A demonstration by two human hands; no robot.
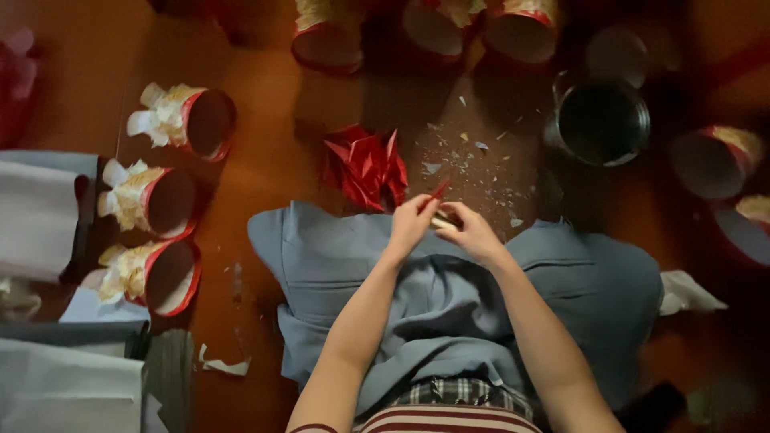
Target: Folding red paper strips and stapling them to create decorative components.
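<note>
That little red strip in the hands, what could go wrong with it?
The red strip is thin and pinched between the left hand and right hand, so it might tear. It could also slip into the paper scraps on the floor and get lost.

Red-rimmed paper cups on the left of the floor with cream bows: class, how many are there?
3, stacked in a column at the left: top cup, middle cup, bottom cup. Similar cups along the top and right edges are cropped, so any bows there are hidden.
</note>
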